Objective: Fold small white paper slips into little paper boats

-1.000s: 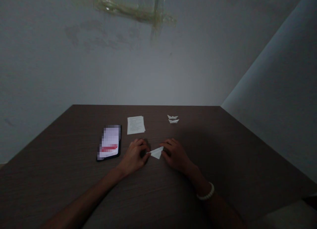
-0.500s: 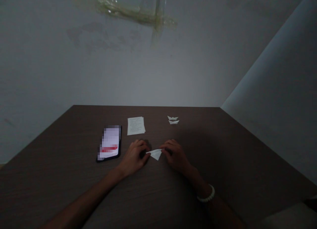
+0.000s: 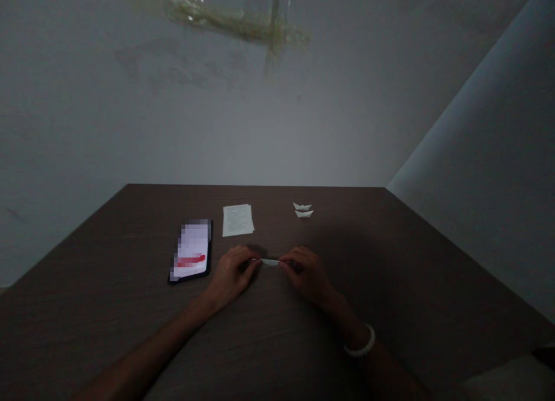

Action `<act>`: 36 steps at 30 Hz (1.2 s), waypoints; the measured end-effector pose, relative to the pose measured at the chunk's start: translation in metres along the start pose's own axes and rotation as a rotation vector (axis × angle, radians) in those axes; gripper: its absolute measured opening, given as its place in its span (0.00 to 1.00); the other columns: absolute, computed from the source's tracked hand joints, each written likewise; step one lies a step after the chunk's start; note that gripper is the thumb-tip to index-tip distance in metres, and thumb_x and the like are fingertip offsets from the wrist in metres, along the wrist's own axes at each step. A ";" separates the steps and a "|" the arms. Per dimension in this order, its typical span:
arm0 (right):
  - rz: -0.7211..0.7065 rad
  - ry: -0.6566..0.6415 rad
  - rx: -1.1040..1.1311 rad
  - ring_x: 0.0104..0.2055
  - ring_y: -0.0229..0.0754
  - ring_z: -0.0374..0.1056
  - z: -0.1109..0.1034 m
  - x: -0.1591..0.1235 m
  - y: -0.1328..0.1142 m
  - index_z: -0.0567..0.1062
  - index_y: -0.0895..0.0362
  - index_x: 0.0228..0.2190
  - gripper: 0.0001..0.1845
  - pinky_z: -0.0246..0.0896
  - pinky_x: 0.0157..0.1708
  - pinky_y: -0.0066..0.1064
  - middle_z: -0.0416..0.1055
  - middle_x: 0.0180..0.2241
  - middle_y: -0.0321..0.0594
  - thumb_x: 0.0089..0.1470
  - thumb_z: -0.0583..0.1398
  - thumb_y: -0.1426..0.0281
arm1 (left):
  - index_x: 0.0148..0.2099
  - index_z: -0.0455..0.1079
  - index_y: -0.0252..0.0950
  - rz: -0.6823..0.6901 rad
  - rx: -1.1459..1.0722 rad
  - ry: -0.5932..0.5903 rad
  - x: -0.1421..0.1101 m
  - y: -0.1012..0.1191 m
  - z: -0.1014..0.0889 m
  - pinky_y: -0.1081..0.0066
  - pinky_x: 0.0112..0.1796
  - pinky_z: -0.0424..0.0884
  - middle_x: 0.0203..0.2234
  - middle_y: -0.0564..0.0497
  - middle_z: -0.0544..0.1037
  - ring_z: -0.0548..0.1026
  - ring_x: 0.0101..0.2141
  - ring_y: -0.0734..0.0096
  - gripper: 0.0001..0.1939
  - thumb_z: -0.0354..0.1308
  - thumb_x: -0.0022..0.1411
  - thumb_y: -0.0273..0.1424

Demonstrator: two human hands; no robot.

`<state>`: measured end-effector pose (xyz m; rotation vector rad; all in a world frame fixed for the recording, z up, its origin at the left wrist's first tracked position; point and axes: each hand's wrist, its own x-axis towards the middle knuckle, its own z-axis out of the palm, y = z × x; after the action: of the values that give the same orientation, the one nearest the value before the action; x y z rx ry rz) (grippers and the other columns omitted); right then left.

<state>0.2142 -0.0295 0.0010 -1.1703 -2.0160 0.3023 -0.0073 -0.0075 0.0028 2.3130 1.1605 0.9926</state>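
Observation:
A small folded white paper is held just above the dark wooden table, seen edge-on as a thin strip. My left hand pinches its left end with curled fingers. My right hand, with a white bead bracelet on the wrist, pinches its right end. Two small finished paper boats lie side by side further back on the right.
A phone with a lit screen lies to the left of my left hand. A small stack of white paper sheets lies behind my hands. Grey walls close the table at the back and right.
The folded paper showed as a flat triangle between my hands; now it is turned edge-on and looks like a thin strip. Both hands have stayed in place, pinching its ends.

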 end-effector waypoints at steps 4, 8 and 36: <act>0.035 -0.006 -0.047 0.30 0.37 0.66 0.002 -0.001 0.001 0.77 0.55 0.31 0.03 0.58 0.34 0.28 0.73 0.27 0.36 0.56 0.61 0.71 | 0.36 0.72 0.35 -0.014 -0.025 -0.002 0.000 -0.002 0.000 0.67 0.36 0.68 0.30 0.49 0.75 0.73 0.33 0.67 0.09 0.52 0.64 0.33; 0.059 0.001 -0.028 0.28 0.37 0.65 0.004 0.000 0.001 0.78 0.55 0.30 0.04 0.58 0.32 0.28 0.74 0.26 0.36 0.54 0.62 0.71 | 0.38 0.73 0.36 -0.064 -0.079 -0.012 0.001 0.000 -0.001 0.69 0.35 0.68 0.31 0.50 0.76 0.73 0.32 0.69 0.09 0.54 0.63 0.33; 0.087 -0.028 0.074 0.26 0.35 0.65 0.007 0.001 -0.009 0.79 0.56 0.30 0.05 0.56 0.28 0.26 0.74 0.26 0.35 0.54 0.61 0.70 | 0.37 0.73 0.36 -0.057 -0.129 -0.064 0.003 0.005 -0.004 0.68 0.36 0.68 0.32 0.50 0.77 0.73 0.34 0.68 0.10 0.52 0.64 0.34</act>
<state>0.2035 -0.0327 0.0016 -1.2157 -1.9636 0.4352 -0.0059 -0.0086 0.0096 2.1825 1.0971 0.9374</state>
